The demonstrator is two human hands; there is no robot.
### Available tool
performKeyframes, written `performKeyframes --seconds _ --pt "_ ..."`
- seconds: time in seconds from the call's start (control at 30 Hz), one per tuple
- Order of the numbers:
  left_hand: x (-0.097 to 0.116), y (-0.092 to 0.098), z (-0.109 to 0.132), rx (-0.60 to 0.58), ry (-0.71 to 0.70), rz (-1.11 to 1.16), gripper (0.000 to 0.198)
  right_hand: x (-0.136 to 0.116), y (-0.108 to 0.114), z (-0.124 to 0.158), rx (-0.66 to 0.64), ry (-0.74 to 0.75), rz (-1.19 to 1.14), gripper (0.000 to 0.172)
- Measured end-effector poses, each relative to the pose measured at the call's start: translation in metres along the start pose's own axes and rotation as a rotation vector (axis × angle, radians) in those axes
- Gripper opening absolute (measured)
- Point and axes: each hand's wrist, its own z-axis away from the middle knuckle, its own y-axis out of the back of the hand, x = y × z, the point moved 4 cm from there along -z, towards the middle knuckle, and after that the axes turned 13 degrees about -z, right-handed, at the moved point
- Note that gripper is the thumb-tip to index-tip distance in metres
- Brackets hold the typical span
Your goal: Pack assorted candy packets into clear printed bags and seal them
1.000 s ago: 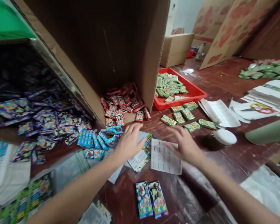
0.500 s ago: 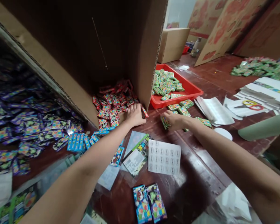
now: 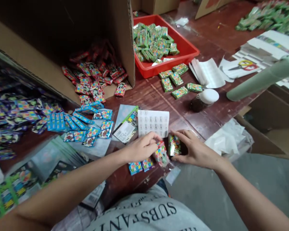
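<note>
My left hand (image 3: 144,148) pinches a red packet (image 3: 162,154) by its upper end, near the table's front edge. Just right of it, my right hand (image 3: 191,148) holds a green packet (image 3: 174,145) between thumb and fingers. A blue packet (image 3: 135,167) and a purple packet (image 3: 148,164) lie side by side below my left hand, their upper parts hidden by it. Behind the hands sits a white sheet of round stickers (image 3: 154,122), beside a printed bag (image 3: 128,126).
A cardboard box (image 3: 121,41) with red packets stands at the back left. A red tray (image 3: 165,68) holds green packets. Blue packets (image 3: 73,136) lie left, a white-lidded jar (image 3: 208,97), scissors (image 3: 245,65) and a pale green tube (image 3: 260,77) right.
Both hands have come back from the piles to the table's front edge, now with a red and a green packet. The view has tilted down, showing the shirt and the jar.
</note>
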Motion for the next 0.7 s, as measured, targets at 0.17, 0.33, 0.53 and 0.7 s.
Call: performKeyframes --seconds 0.17,0.33,0.53,0.7 --pt "0.007 -0.037 -0.027 0.401 -0.033 -0.4 0.023 -0.004 -0.036 -0.003 0.182 -0.055 0.009 0.071" --pt "0.029 -0.021 -0.002 0.856 -0.206 -0.704 0.021 -0.004 -0.064 -0.026 0.571 -0.159 0.039 0.073" --pt "0.004 0.011 0.023 0.528 -0.164 -0.752 0.042 0.009 -0.054 -0.025 0.317 -0.059 0.026 0.092" --pt "-0.007 -0.015 0.027 0.319 -0.114 -0.879 0.076 0.017 -0.031 -0.013 0.178 0.014 0.072 0.1"
